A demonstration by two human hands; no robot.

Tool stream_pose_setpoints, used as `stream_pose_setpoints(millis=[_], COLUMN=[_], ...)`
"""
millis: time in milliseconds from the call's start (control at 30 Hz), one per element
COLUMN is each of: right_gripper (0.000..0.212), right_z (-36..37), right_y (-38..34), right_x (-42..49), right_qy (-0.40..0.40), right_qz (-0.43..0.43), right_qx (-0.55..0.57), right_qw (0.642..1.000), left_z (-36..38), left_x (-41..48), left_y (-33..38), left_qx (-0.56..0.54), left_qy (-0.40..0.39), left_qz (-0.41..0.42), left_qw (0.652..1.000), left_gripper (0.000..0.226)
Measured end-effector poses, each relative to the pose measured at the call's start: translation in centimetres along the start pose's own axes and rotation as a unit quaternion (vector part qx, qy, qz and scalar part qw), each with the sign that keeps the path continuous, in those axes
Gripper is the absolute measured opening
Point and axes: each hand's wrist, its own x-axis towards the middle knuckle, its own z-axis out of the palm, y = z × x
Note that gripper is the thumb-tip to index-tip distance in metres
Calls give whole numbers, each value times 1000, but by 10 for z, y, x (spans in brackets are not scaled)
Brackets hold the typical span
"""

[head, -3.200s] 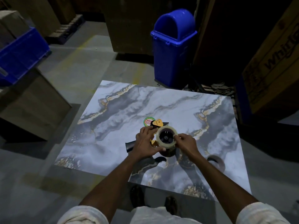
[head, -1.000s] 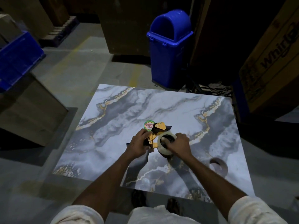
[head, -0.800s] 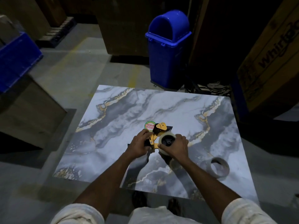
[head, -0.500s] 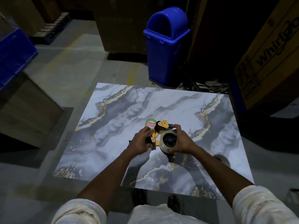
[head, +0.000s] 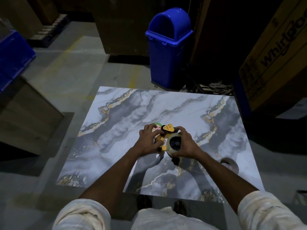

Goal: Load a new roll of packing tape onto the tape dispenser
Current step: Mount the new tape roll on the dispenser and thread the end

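The person stands at a marble-patterned desk [head: 166, 105] and holds the work just above the middle of it, near their own side. The left hand [head: 148, 141] grips the yellow frame of the tape dispenser [head: 169, 128], with the fingers curled over its top and side. The right hand [head: 186, 143] is wrapped around the pale roll of packing tape [head: 172, 135], thumb on the near rim and fingers over the far rim. The roll sits against the dispenser's side, and a dark hub shows through its centre hole. Whether it is pushed fully home cannot be told.

A round green and red sticker [head: 157, 128] peeks out on the desk just behind the left fingers. A second ring of tape [head: 234, 168] lies flat near the desk's right edge, well apart from the hands. Beyond the desk stand a blue bin [head: 167, 52] and a large printed cardboard box [head: 274, 55].
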Motion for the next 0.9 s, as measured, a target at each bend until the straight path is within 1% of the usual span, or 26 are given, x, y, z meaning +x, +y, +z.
stream_pose_setpoints(millis=[67,100,200,300,400,467,567,633,700,767,833,900], right_gripper=[115,115,116,117,117,118,121,121,120,122,124,125], right_z=[0,1,2,7,11,11,11,13,13,6,0,-5], right_y=[-1,0,2,6,10,11,12,13,14,13,13,11], right_x=[0,2,5,6,6,6,7,7,8,6,5,4], right_qy=[-6,-9,-15,-16,0,2,0,7,5,-10,-24,-31], right_qz=[-5,-8,-2,5,3,-2,-10,-18,-24,-26,-26,-29], right_qx=[4,2,4,-5,-5,-6,-14,-18,-22,-31,-36,-45], right_qw=[1000,1000,1000,1000,1000,1000,1000,1000,999,999,999,998], left_z=[-2,-3,-5,-2,3,5,11,14,16,19,23,23], left_x=[10,15,29,38,44,48,54,57,56,51,43,36], left_y=[5,7,16,27,38,46,46,39,33,31,26,19], left_qx=[35,67,151,194,214,225,241,257,244,190,88,-20], left_qy=[-7,-21,-82,-145,-181,-194,-187,-182,-171,-155,-147,-114], left_qz=[4,7,3,-25,-51,-54,-48,-46,-45,-55,-74,-75], left_qw=[999,997,985,970,958,953,951,948,954,968,982,990], left_gripper=[28,28,37,42,45,46,48,41,31,25,24,23])
